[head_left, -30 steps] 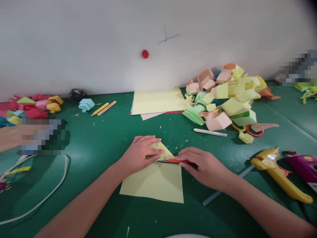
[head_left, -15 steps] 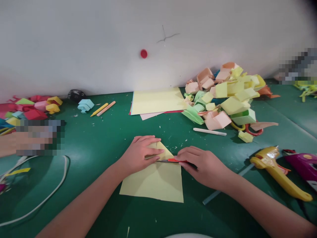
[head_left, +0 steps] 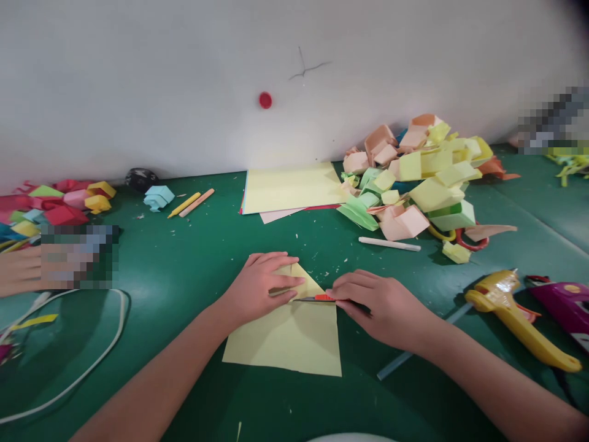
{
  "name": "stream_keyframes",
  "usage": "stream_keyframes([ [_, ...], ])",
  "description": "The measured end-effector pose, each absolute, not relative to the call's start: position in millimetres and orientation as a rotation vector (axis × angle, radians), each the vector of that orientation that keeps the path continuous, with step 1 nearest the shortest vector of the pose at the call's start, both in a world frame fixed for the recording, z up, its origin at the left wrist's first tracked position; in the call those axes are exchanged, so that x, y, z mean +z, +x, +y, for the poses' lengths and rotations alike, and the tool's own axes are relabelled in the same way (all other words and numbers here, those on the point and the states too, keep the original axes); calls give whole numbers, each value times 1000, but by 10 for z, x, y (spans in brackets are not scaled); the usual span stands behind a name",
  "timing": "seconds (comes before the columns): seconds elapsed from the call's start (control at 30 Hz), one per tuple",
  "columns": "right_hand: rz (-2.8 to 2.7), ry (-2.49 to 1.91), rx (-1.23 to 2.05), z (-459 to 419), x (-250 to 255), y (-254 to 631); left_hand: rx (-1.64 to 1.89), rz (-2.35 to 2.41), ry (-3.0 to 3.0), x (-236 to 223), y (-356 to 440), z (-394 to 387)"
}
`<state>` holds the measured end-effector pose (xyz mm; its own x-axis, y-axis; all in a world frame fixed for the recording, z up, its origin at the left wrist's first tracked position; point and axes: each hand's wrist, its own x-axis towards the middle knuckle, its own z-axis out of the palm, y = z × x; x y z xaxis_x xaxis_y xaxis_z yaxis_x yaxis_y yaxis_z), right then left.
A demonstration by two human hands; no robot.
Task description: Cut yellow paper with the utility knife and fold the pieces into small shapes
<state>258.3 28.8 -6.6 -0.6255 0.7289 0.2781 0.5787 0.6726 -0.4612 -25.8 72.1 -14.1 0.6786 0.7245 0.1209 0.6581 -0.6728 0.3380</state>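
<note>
A sheet of pale yellow paper (head_left: 285,344) lies on the green table, with its upper part folded to a slanted edge. My left hand (head_left: 262,288) rests on the folded part, its fingers stretched out and pressing it flat. From the right, my right hand (head_left: 377,307) pinches a craft knife with a red handle (head_left: 324,298). Its thin dark blade (head_left: 306,299) points left along the fold line, the tip close to my left fingertips. Whether the blade is under the fold or on top I cannot tell. My palm hides most of the handle.
Folded paper pieces (head_left: 427,172) heap at the back right, near a white pen (head_left: 389,244). A yellow glue gun (head_left: 519,319) with a glue stick (head_left: 394,365) lies right. Stacked paper sheets (head_left: 292,187) sit behind. Another person's hand (head_left: 21,270) and a white cable (head_left: 120,319) are left.
My right hand and the knife have shifted slightly to the right. My left hand and the paper stay in place. The other person's hand at the left has changed its pose.
</note>
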Motion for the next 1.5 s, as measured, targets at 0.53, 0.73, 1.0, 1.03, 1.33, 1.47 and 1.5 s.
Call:
stream_keyframes([
  [0.53, -2448, -1017, 473, 305, -74, 2640, 339, 1108, 2622, -149, -266, 733],
  [0.73, -2456, -1019, 484, 310, -59, 2649, 342, 1108, 2615, -151, -272, 727],
  [1.0, -2453, -1034, 483, 310, -38, 2667, 336, 1106, 2613, -142, -266, 730],
  [1.03, -2455, -1037, 489, 311, -36, 2671, 335, 1109, 2611, -140, -266, 730],
  [1.33, -2458, -1055, 526, 308, -11, 2706, 344, 1103, 2610, -135, -263, 729],
  [1.47, -2456, -1073, 543, 306, 5, 2714, 352, 1099, 2615, -138, -270, 729],
  [1.5, -2457, -1077, 544, 306, 9, 2716, 352, 1101, 2618, -139, -271, 730],
])
